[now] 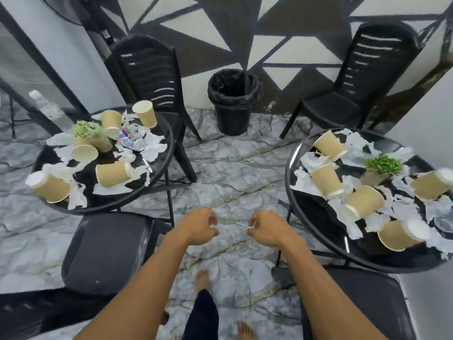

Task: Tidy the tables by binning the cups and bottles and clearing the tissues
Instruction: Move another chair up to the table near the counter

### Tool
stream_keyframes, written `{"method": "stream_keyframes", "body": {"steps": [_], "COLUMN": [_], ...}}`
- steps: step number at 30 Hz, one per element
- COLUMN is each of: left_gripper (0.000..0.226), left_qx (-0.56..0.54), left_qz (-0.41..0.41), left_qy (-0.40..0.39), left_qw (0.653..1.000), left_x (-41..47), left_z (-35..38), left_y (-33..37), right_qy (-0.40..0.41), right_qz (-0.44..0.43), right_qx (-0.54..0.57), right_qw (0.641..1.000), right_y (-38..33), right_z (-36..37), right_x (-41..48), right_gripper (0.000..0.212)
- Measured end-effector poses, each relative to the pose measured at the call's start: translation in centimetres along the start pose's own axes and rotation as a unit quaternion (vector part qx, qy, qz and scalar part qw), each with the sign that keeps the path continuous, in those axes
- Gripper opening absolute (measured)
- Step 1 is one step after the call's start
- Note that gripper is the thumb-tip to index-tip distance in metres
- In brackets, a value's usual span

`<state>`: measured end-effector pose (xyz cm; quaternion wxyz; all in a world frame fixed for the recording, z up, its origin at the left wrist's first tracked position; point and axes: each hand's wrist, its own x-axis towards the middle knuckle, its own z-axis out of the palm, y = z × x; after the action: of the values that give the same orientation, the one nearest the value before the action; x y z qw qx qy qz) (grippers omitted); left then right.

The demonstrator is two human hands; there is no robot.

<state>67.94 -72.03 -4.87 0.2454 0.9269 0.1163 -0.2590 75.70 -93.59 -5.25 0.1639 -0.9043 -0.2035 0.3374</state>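
While paper cups (111, 176) and torn tissues (152, 146) are lying scattered over the left table (160, 158) and the right table (316, 212), the lined bin (232, 104) is standing between them by the wall. The left hand (198, 227) and right hand (267, 229) are hovering over the floor, fingers loosely curled, gripping nothing.
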Motion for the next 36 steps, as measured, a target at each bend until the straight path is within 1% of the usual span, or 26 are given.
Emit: {"method": "stream_keyframes", "body": {"steps": [4, 7, 11, 15, 17, 20, 24, 29, 33, 36], "left_gripper": [0.035, 0.033, 0.034, 0.037, 0.037, 0.037, 0.033, 0.033, 0.034, 0.031], "left_qx": [0.017, 0.039, 0.078, 0.091, 0.101, 0.114, 0.144, 0.133, 0.118, 0.127], "left_qz": [0.023, 0.06, 0.099, 0.125, 0.129, 0.129, 0.115, 0.118, 0.137, 0.15], "left_qy": [-0.001, -0.012, -0.04, -0.059, -0.068, -0.061, -0.066, -0.062, -0.063, -0.061], "left_qw": [1.0, 0.997, 0.991, 0.986, 0.984, 0.983, 0.981, 0.982, 0.982, 0.979], "left_x": [7.6, 12.7, 19.2, 26.3, 30.2, 36.5, 44.0, 52.4, 59.2, 65.1], "left_z": [-5.4, -10.0, -15.4, -19.5, -21.2, -23.8, -27.4, -32.5, -36.0, -38.0], "left_y": [-1.4, -1.5, -0.2, 1.9, 3.1, 5.2, 8.6, 14.0, 17.8, 20.4], "right_qy": [0.024, 0.037, 0.074, 0.093, 0.093, 0.092, 0.095, 0.095, 0.116, 0.132], "right_qz": [0.036, 0.068, 0.098, 0.11, 0.117, 0.124, 0.126, 0.125, 0.133, 0.147], "right_qx": [0.01, 0.028, 0.057, 0.07, 0.071, 0.093, 0.108, 0.109, 0.102, 0.102], "right_qw": [0.999, 0.997, 0.991, 0.987, 0.986, 0.984, 0.981, 0.981, 0.979, 0.975], "right_y": [-1.0, -1.6, -1.6, -0.9, 0.0, 2.2, 4.9, 7.5, 9.3, 11.4], "right_z": [-3.5, -6.7, -10.7, -14.7, -16.8, -20.2, -26.4, -34.7, -40.7, -44.6], "right_x": [6.2, 9.7, 14.0, 19.5, 22.8, 28.3, 34.5, 40.7, 45.5, 49.3], "right_gripper": [0.031, 0.032, 0.034, 0.035, 0.035, 0.033, 0.033, 0.026, 0.027, 0.027]}}
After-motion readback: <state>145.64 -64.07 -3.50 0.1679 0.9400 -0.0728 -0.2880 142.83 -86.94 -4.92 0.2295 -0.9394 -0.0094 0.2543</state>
